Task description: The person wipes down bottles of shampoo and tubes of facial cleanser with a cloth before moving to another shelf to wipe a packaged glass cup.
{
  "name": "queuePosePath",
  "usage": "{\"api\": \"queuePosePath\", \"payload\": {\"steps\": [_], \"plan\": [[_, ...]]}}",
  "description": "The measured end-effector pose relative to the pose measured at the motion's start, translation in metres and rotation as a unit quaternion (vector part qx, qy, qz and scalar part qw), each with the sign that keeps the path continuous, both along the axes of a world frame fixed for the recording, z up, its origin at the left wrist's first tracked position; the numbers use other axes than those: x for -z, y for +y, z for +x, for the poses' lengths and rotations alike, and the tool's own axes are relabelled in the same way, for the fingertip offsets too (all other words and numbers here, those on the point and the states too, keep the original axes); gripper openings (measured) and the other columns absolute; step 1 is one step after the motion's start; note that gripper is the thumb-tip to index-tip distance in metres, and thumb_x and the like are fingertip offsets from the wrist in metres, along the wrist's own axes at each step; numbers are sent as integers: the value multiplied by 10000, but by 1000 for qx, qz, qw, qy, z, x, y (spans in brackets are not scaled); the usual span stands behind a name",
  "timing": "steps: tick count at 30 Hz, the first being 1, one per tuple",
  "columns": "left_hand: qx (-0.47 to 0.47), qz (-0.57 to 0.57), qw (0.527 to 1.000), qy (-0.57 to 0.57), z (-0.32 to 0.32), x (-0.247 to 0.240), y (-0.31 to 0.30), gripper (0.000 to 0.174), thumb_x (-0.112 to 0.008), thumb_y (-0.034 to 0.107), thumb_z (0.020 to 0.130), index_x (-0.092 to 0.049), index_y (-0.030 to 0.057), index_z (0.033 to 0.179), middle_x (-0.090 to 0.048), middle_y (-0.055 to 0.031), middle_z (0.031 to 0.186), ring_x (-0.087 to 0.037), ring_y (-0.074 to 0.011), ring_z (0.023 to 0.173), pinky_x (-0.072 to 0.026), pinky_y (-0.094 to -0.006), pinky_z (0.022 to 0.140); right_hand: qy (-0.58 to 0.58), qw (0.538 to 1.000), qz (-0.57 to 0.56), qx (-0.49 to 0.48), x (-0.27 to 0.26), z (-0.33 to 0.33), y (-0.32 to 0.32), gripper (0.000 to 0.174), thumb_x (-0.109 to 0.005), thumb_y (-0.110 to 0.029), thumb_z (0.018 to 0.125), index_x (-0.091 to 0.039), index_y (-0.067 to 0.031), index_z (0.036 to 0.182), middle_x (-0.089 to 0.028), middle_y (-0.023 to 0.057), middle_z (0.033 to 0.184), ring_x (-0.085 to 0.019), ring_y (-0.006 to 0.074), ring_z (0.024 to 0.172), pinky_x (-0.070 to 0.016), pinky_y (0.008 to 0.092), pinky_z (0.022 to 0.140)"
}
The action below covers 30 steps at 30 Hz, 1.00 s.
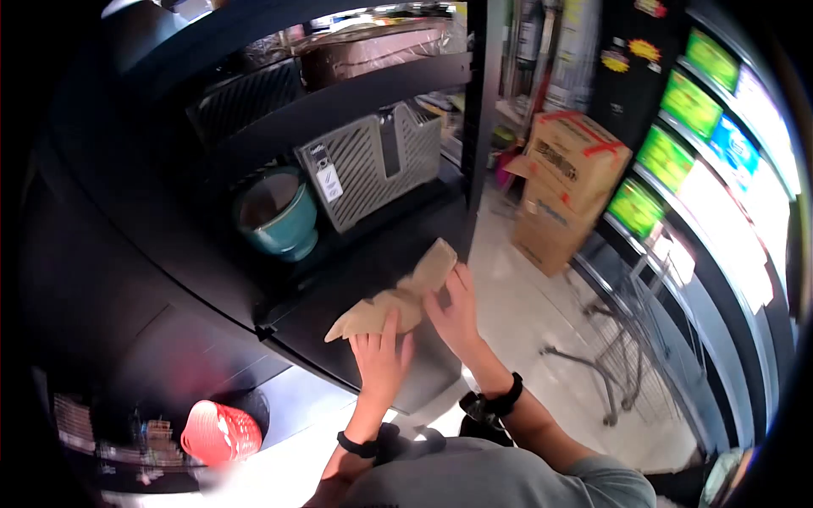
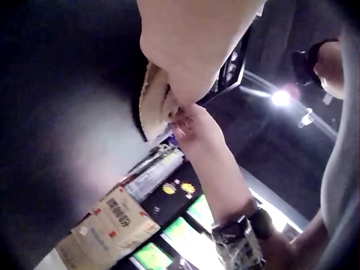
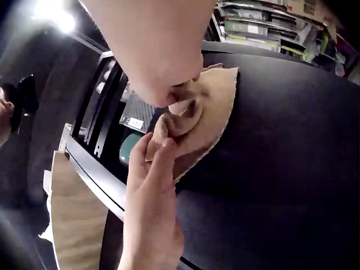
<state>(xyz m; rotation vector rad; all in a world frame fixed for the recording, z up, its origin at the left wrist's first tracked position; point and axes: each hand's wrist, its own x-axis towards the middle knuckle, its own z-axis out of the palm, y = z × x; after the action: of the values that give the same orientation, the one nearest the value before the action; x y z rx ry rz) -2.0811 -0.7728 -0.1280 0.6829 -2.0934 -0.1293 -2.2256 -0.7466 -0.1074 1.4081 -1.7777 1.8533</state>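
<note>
A tan cloth (image 1: pixel 373 313), bunched and twisted in its middle, is held over a black shelf surface (image 1: pixel 356 262). My left hand (image 1: pixel 379 364) grips its near left part, fingers over the top. At the cloth's right end, my right hand (image 1: pixel 453 317) pinches it between thumb and fingers. Seen from the right wrist, the cloth (image 3: pixel 216 107) fans out on one side and shows curled folds beside the left thumb. From the left wrist, only a strip of cloth (image 2: pixel 152 104) shows, the rest hidden behind my left hand (image 2: pixel 191 45).
A teal pot (image 1: pixel 284 220) and a grey slatted plastic crate (image 1: pixel 364 169) with a tag stand on the rack. Taped cardboard boxes (image 1: pixel 563 186) are stacked to the right, near a wire cart (image 1: pixel 635 347) and lit displays. A red basket (image 1: pixel 220 432) lies lower left.
</note>
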Motion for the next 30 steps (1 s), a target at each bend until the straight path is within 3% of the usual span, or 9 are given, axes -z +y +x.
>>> {"api": "queuePosePath", "payload": {"steps": [6,8,14,16,18,21,25,26,30], "plan": [[-119,74,982,-124,-43,28,22,506,-593,-8,632,-508,57,1127,-525,-155,1063,-467,-342,1000,-335,-464,877,-281,867,230,-341,54,-57,8,125,-591,-55,776,-482,5,776,-512,1,681,-489,60,618,-386,214,532],[-57,259,964,-2,-56,26,26,389,-524,-17,684,-568,94,1054,-593,-123,1022,-540,-296,985,-391,-400,866,-295,859,223,-354,64,-74,6,124,-581,-58,768,-473,2,761,-500,13,668,-483,64,632,-395,227,552],[35,337,934,116,-91,-1,27,429,-406,-80,722,-552,70,1097,-607,-140,1005,-607,-282,869,-475,-316,766,-385,861,152,-296,70,-136,-4,76,-545,-49,796,-480,-10,782,-509,2,703,-489,61,671,-405,220,607],[58,487,859,148,-105,-16,31,435,-396,-80,739,-547,79,1115,-606,-146,999,-608,-270,867,-477,-319,756,-478,828,32,-291,46,-144,-8,119,-539,-68,833,-525,24,908,-564,12,776,-525,71,719,-429,211,652],[69,462,873,139,-122,-10,30,415,-435,-49,756,-539,84,1135,-605,-145,1003,-617,-238,830,-483,-308,712,-491,821,14,-291,32,-147,-12,176,-539,-80,845,-531,35,978,-581,24,821,-538,77,745,-437,209,676],[87,118,987,58,-159,-7,32,384,-588,79,755,-512,-1,1123,-602,-173,947,-589,-334,803,-468,-353,715,-491,802,37,-338,8,-178,-15,279,-550,-96,851,-530,40,1094,-600,44,893,-551,81,790,-442,207,717],[67,23,994,77,-210,-17,20,487,-647,182,702,-506,-5,1129,-589,-131,933,-581,-313,877,-466,-398,729,-402,814,89,-409,-14,-201,-51,263,-553,-110,848,-575,7,1083,-586,14,872,-519,64,776,-426,207,688],[89,-5,995,40,-218,-7,12,588,-669,152,697,-400,-1,1197,-503,-237,1060,-537,-377,958,-457,-460,786,-334,828,113,-437,-15,-204,-63,252,-544,-107,850,-583,-5,1077,-577,-2,845,-506,60,756,-419,207,663],[37,-171,969,-174,-238,8,-19,485,-637,228,721,-461,49,1136,-502,-190,1053,-522,-340,965,-455,-428,770,-204,797,68,-564,9,-228,-110,267,-527,-27,802,-588,-10,1062,-543,23,755,-487,101,680,-397,221,613]]}}
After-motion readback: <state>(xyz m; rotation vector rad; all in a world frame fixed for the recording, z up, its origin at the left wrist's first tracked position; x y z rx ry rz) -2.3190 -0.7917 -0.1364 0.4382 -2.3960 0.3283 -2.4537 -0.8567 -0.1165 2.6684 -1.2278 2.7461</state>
